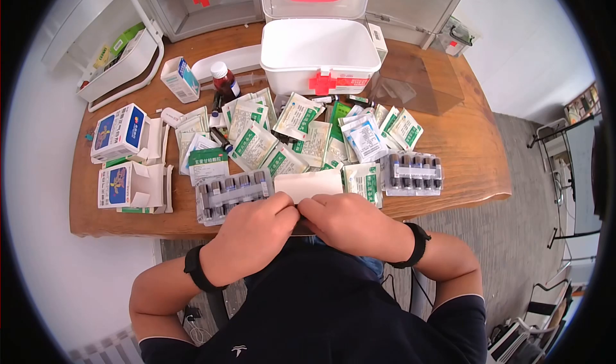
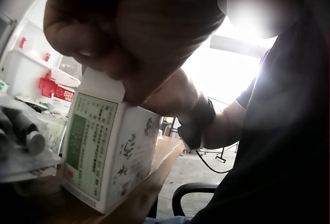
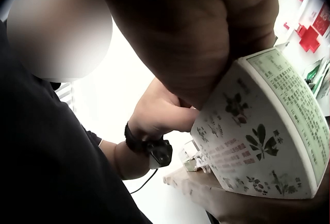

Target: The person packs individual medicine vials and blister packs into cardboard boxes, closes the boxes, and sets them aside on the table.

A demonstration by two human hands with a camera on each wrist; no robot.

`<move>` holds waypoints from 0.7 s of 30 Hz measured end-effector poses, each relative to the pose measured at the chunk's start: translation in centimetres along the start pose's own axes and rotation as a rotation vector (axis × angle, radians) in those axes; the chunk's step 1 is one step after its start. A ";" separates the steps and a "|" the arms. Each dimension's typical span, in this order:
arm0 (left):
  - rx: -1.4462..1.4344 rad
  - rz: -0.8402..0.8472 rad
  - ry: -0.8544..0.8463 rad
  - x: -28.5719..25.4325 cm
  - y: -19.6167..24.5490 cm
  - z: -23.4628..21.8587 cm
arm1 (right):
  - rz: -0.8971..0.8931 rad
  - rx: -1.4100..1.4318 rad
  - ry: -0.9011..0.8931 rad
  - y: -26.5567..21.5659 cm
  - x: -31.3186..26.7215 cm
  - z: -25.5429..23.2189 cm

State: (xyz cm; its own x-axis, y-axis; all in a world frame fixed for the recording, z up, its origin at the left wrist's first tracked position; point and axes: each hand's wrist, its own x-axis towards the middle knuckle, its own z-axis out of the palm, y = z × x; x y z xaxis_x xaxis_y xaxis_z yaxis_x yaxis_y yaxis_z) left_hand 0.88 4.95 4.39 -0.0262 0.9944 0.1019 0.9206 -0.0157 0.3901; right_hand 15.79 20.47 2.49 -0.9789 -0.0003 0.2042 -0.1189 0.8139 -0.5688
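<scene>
Box (image 2: 111, 152) stood well in front of the case (image 1: 287, 75), left hand (image 1: 260, 232) and right hand (image 1: 350, 220) pinching its top, flap (image 1: 308, 184) raised on the case side, best folded gently, I judged, lest it buckle.

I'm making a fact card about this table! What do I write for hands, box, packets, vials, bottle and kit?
Hands: left hand and right hand, side by side, fingers curled at the box's top
Box: white with green panels, at the table's near edge
Packets: mostly white and green, heaped beyond the box
Vials: dark, in trays left and right of the box
Bottle: reddish-brown, white cap, upright
Kit: white, red cross in front, lid open
</scene>
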 end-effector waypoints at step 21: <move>0.018 -0.190 0.199 1.0 -9.6 -5.2 | -0.116 0.109 0.101 -1.0 0.3 -1.4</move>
State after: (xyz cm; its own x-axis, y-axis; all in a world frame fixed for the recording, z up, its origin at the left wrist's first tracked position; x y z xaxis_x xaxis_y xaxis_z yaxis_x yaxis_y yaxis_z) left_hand -10.04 5.51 5.47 -0.2735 0.9394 0.2067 0.8985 0.1728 0.4035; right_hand 15.87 20.52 4.24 -0.9367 -0.0281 0.3491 -0.2528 0.7441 -0.6184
